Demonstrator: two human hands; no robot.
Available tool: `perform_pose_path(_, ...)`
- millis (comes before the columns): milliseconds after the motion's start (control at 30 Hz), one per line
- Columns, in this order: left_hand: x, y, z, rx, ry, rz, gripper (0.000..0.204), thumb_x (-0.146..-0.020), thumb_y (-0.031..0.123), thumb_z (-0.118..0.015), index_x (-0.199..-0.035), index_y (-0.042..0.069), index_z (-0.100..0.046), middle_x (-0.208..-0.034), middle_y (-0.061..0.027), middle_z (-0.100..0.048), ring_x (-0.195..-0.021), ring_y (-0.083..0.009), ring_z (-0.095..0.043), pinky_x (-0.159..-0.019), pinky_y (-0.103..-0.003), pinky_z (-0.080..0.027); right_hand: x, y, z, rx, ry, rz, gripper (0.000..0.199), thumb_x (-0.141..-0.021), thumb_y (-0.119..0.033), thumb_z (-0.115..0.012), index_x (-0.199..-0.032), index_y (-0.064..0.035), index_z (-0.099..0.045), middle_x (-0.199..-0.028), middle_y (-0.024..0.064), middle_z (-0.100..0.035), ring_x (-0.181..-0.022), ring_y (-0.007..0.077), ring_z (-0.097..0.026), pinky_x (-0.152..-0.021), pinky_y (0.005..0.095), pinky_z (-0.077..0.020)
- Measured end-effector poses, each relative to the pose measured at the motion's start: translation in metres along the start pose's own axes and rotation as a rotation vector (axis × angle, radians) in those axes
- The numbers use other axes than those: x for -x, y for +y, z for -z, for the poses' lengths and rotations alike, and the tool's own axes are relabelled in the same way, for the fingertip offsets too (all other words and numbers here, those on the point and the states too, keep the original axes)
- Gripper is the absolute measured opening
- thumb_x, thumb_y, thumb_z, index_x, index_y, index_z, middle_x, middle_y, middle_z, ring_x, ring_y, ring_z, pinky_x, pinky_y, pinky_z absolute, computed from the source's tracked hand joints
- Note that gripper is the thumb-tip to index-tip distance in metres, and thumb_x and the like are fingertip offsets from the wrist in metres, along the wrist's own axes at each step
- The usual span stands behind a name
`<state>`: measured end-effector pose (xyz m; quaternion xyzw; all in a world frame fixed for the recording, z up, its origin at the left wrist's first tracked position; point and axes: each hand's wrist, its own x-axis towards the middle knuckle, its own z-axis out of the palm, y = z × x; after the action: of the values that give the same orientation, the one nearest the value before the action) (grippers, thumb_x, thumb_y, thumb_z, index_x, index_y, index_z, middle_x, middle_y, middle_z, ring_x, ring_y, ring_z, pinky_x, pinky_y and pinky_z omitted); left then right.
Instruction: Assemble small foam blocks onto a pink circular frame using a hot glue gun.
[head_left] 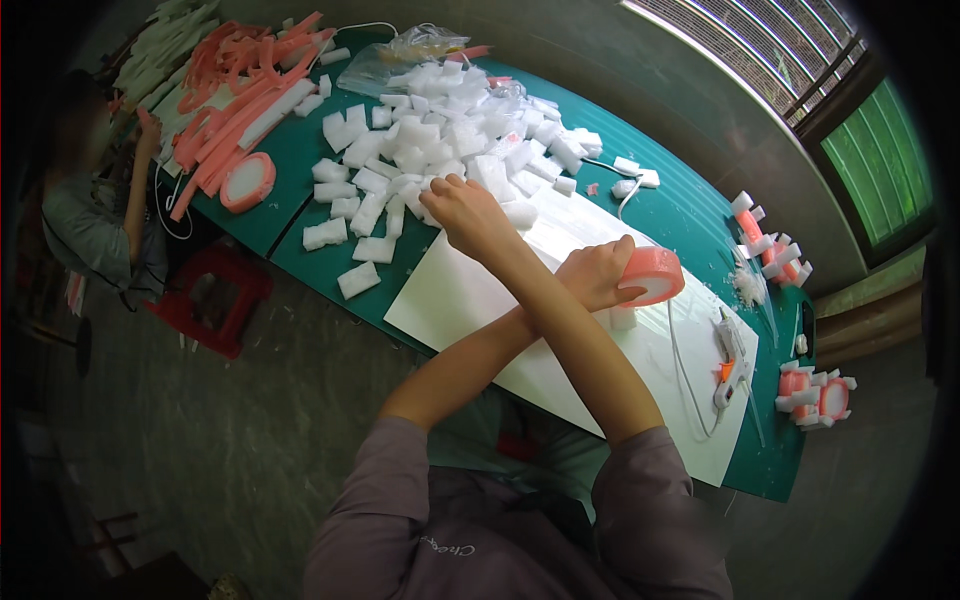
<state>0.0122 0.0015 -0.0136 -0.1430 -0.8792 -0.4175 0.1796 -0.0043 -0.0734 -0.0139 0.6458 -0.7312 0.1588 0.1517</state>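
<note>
My forearms cross, the right one over the left. On the right, my left hand [596,275] grips a pink foam ring [655,275] with a white inside, raised above the white board [560,350]. A white foam block [622,318] shows just below the ring; whether it is attached cannot be seen. My right hand [465,212] reaches left to the near edge of a pile of white foam blocks [415,140]. Its fingers are curled down among the blocks, and their tips are hidden.
A glue gun [730,340] with a cord lies on the board's right side. Pink rings with white blocks [815,395] stand at the table's right edge. Pink foam strips [225,120] and another ring [248,182] lie left. A person [105,200] sits there near a red stool [215,300].
</note>
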Motion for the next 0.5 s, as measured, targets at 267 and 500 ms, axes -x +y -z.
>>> perform_pose_path(267, 0.0, -0.007, -0.002, 0.065, -0.048, 0.039, 0.05, -0.072, 0.043, -0.062, -0.089, 0.001, -0.042, -0.08, -0.0204, -0.056, -0.073, -0.0326, -0.058, -0.063, -0.038, -0.046, 0.025, 0.001, 0.085, -1.236, 0.086, -0.531, 0.037, -0.085, -0.027, -0.051, -0.113, -0.0032, -0.053, -0.09, 0.0072, -0.059, -0.082, 0.016, -0.056, -0.066, 0.0292, -0.0455)
perform_pose_path(500, -0.004, -0.006, -0.006, 0.0, 0.086, -0.155, 0.051, -0.07, 0.035, -0.063, -0.106, 0.004, -0.045, -0.084, -0.014, -0.057, -0.079, -0.0305, -0.057, -0.068, -0.036, -0.045, 0.071, 0.004, 0.158, -1.346, 0.293, -0.614, 0.039, -0.086, -0.021, -0.049, -0.12, -0.0023, -0.045, -0.107, 0.01, -0.053, -0.089, 0.0174, -0.056, -0.069, 0.0289, -0.0486)
